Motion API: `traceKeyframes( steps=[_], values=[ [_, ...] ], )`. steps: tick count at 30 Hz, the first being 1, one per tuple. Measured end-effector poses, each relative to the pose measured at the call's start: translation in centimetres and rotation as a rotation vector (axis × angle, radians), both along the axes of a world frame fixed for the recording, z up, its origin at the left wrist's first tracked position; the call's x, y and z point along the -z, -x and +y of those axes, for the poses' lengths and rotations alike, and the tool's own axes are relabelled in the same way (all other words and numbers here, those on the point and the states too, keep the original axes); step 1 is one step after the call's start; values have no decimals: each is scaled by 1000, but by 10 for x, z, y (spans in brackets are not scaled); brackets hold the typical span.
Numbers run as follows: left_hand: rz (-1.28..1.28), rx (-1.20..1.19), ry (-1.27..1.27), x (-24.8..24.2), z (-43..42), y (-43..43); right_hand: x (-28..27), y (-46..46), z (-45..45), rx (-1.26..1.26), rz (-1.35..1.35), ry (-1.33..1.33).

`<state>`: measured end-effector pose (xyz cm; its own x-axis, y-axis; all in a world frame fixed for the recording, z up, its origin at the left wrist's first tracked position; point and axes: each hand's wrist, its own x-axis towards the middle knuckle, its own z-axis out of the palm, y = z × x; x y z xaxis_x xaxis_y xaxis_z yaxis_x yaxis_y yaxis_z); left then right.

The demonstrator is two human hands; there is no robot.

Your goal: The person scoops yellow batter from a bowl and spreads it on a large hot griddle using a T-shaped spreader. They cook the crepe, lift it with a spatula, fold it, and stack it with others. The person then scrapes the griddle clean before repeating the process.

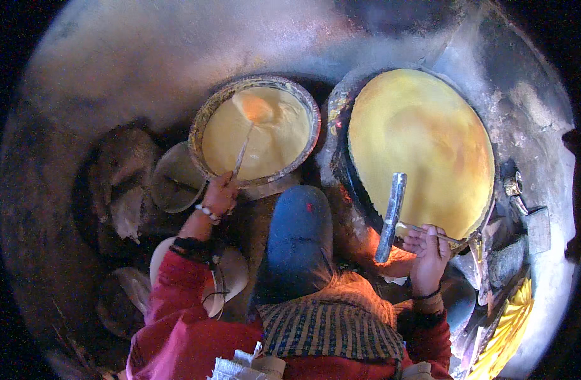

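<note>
My left hand (222,192) grips the thin handle of a ladle (243,148), whose orange-looking bowl lies in the pale batter (233,147). That batter fills a wide round basin (195,128) with a crusted rim. On a large round griddle (341,156) to the right, a yellow layer of batter or flatbread (414,142) covers the surface. My right hand (428,251) pinches the thin stick of a T-shaped spreader (391,216) at the griddle's near edge. The spreader's cylindrical head appears over the near-left part of the yellow layer; contact cannot be judged.
Fire glows (390,251) below the griddle's near side, close to my right hand. A transparent bucket-like container (176,178) stands left of the basin. Yellow cloth or plastic (504,332) and grey blocks (509,261) lie at right. My knee (300,223) rises between basin and griddle.
</note>
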<state>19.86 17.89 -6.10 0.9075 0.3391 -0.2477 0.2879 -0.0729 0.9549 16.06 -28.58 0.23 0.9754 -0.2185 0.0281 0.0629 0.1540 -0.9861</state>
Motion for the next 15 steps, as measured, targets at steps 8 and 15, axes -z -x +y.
traceKeyframes(
  steps=[8,15],
  values=[
    [12,18,-435,-19,71,21,9,2,9,-25,4,-89],
    [193,200,-254,10,51,-15,0,4,5,2,-10,-52]
  ],
)
